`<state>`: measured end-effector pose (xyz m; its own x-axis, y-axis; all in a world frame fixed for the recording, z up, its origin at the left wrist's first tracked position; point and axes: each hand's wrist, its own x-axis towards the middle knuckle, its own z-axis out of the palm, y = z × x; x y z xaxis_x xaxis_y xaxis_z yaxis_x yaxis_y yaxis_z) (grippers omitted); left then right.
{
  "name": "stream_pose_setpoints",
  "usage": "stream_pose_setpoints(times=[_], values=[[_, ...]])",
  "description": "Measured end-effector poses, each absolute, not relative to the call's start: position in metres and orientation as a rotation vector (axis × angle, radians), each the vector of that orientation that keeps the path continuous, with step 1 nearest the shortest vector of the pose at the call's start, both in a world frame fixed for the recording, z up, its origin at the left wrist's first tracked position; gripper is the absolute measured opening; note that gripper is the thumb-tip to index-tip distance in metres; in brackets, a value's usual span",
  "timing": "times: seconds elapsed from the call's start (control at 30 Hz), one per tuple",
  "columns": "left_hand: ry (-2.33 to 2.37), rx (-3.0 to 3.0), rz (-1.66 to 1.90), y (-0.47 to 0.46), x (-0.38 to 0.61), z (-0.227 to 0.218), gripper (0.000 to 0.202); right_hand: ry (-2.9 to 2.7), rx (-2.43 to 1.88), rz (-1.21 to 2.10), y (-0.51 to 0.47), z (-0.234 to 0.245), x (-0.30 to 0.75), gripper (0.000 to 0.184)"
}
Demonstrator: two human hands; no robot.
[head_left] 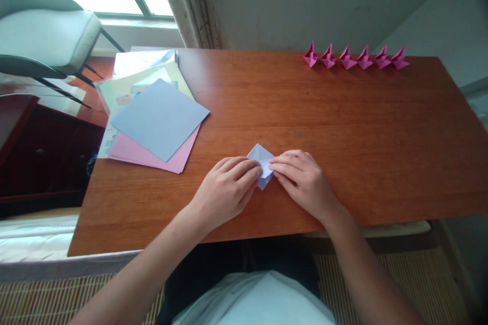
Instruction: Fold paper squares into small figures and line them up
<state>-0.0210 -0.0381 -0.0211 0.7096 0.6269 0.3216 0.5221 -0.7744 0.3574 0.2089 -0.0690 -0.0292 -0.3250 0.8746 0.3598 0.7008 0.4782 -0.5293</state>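
Note:
A small folded piece of pale blue-lilac origami paper (pixel 261 154) lies at the front middle of the wooden table, one corner pointing away from me. My left hand (pixel 231 183) grips its left side, fingers closed together over the edge. From the right, my right hand (pixel 303 177) pinches the opposite edge between thumb and fingers. Creases show on the far part of the paper, and a lower flap sticks out toward me between the hands. Fingertips hide both side corners.
On the table (pixel 343 132), a light blue sheet (pixel 162 119) lies over pink sheets (pixel 175 157) and plastic packets (pixel 145 63) at the left. Several pink folded paper figures (pixel 346 58) stand in a row along the far right edge. A chair (pixel 49 35) is beyond the left side.

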Motion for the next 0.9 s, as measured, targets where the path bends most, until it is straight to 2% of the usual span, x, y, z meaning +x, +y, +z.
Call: stream_pose_setpoints(times=[0.4,0.7,0.9], values=[[0.957,2.809,0.531,-0.039,-0.01,-0.02,0.021,-2.068,-1.337,0.46,-0.078,-0.029,0.205,0.023],[1.01,2.665,0.569,-0.038,-0.008,-0.019,0.021,-1.982,-1.432,0.405,-0.083,-0.029,0.215,0.036],[1.012,2.523,0.618,-0.035,-0.006,-0.02,0.021,-1.953,-1.481,0.396,-0.081,-0.028,0.213,0.022]])
